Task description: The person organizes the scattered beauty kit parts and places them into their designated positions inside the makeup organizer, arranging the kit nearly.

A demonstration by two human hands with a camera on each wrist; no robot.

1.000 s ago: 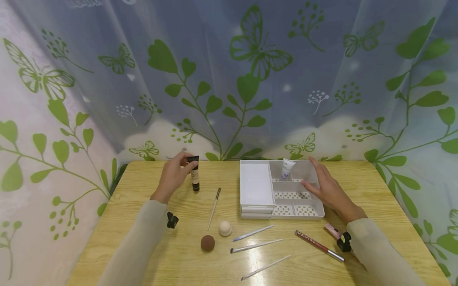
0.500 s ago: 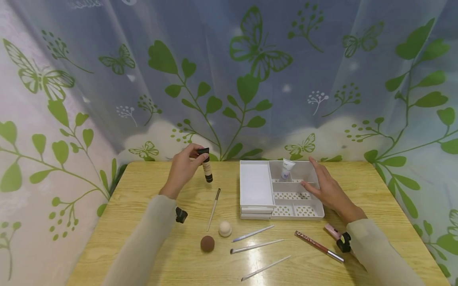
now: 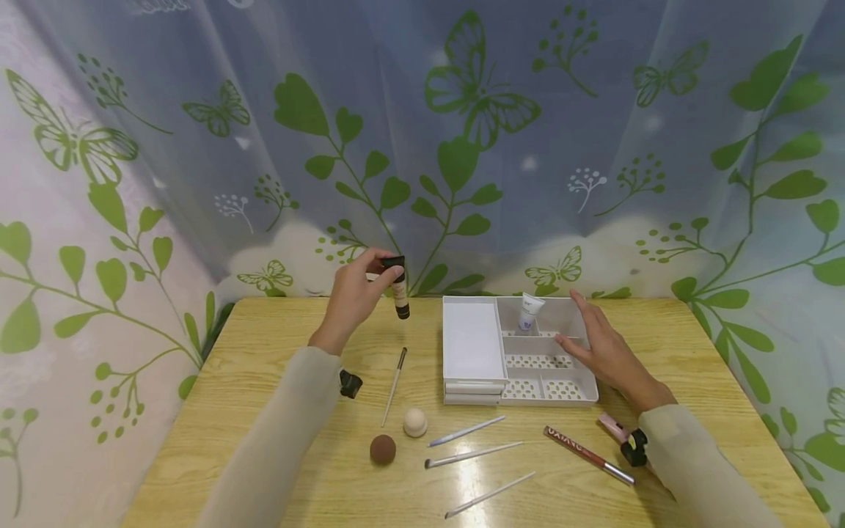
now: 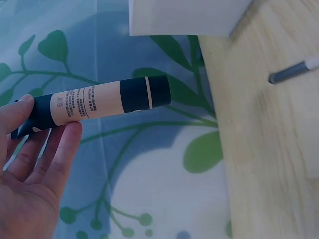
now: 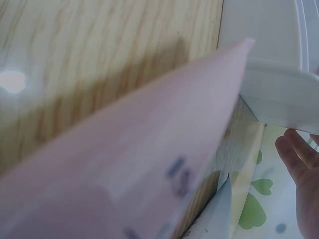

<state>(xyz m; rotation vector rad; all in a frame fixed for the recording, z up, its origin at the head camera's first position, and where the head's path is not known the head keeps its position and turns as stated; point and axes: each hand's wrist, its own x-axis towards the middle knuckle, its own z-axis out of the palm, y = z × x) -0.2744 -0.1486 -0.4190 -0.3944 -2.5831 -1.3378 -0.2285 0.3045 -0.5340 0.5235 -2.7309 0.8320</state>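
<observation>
Between its thumb and fingers, my left hand grips a foundation tube by its flat black end. The tube has a beige label and hangs cap down above the back of the table, left of a white desk organizer. In the left wrist view, the tube shows printed text. My right hand rests at the organizer's right wall, thumb over the inner side. Its fingers lie straight along the outside in the right wrist view. A small white squeeze tube stands in a back compartment.
A thin brush lies before the organizer's left, near a cream sponge and a brown sponge. Several slim brushes lie in front. A red-brown pencil-like tube and a pink tube lie by the right wrist. Patterned curtain hangs behind.
My left hand has carried the foundation tube right and farther back, raising it toward the organizer's left side. The right hand and the organizer have stayed put.
</observation>
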